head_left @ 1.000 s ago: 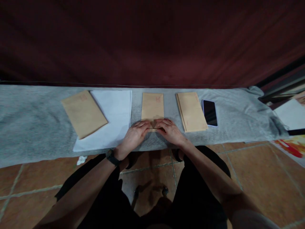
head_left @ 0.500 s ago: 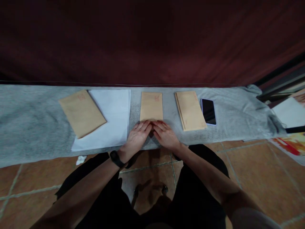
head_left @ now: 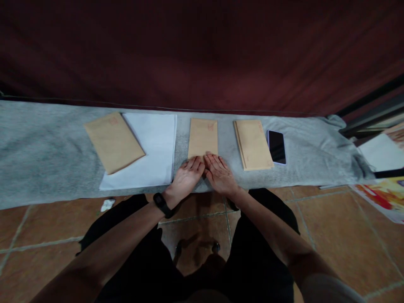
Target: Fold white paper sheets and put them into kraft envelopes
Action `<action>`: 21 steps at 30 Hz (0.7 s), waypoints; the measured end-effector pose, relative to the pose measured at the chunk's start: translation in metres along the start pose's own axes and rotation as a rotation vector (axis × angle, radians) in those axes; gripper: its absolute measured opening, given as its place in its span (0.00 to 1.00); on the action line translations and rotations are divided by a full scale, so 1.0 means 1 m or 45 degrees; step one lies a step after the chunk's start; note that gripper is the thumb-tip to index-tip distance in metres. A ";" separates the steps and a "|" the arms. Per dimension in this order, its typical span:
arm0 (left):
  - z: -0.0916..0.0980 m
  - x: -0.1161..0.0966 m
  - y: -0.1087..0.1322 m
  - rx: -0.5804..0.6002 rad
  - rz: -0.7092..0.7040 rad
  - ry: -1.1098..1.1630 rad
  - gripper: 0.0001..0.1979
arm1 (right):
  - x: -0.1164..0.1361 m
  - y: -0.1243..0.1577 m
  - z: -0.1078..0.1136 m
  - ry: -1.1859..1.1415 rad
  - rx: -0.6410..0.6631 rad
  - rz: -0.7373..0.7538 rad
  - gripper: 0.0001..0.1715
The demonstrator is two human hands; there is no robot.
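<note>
A brown paper envelope with small red print lies flat at the middle of the cloth-covered table. My left hand rests on its near end, fingers stretched out and pointing away from me. My right hand lies flat beside it on the same end, its fingers extended, and the two hands touch or nearly touch at the thumbs. Both hide the envelope's near edge. To the right sits a small stack of brown envelopes. On the left another brown envelope lies slanted, partly over white paper sheets.
A phone lies right of the stack, close against it. Grey cloth covers the narrow table. Behind it hangs a dark red curtain. Printed sheets are at the far right, and crumpled white paper is on the tiled floor.
The right hand has slid slightly forward onto the envelope and lies flatter. The left hand stays near the envelope's near edge. The view has tilted a little.
</note>
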State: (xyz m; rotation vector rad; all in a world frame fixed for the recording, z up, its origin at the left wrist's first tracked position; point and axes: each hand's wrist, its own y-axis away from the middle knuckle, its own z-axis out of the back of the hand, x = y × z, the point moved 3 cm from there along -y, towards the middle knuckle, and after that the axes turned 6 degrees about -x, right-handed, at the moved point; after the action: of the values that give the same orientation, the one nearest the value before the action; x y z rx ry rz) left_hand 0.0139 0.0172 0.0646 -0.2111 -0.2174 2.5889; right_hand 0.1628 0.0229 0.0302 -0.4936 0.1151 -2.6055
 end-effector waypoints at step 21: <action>-0.040 0.028 -0.046 0.010 0.194 0.104 0.30 | -0.024 -0.038 -0.010 0.038 -0.125 -0.084 0.32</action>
State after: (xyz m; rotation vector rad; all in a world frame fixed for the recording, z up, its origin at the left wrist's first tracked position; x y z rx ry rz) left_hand 0.0209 0.0749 0.0321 -0.3423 -0.1672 2.7244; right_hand 0.1621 0.0673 0.0193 -0.5006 0.2419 -2.6819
